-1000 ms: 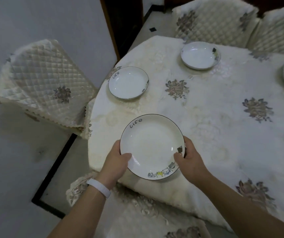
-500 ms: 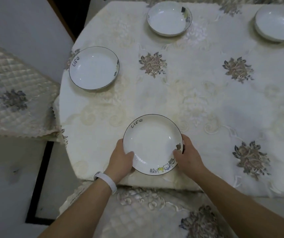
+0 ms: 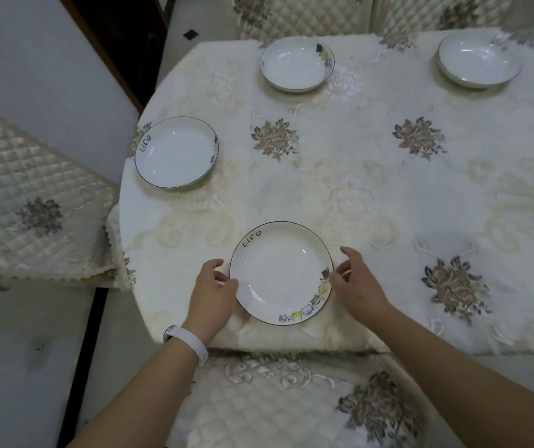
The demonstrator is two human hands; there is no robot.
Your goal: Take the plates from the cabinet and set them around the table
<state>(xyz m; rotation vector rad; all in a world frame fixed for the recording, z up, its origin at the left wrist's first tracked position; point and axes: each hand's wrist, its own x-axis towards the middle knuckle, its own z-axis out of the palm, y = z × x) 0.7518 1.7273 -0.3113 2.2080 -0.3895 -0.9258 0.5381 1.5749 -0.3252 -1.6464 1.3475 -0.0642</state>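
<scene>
4 plates [image 3: 281, 273] sit on the cream floral tablecloth [image 3: 372, 195].

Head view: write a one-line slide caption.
Left hand and right hand flank the nearest plate, resting on the tablecloth; three more plates sit around the table.

From my feed, a quilted cream chair cover [image 3: 30, 202] with a grey-brown flower motif filled the left side, its scalloped edge close against the cloth's corner. A second quilted chair cushion [image 3: 291, 405] lay at the bottom of the frame, embroidered with the same flowers. Two more padded chair backs [image 3: 294, 14] stood along the far edge. The pale floor [image 3: 17, 367] carried a dark inlaid stripe [image 3: 81, 367], and a dark wooden door frame [image 3: 104, 50] ran up beside the grey wall [image 3: 33, 53].
</scene>
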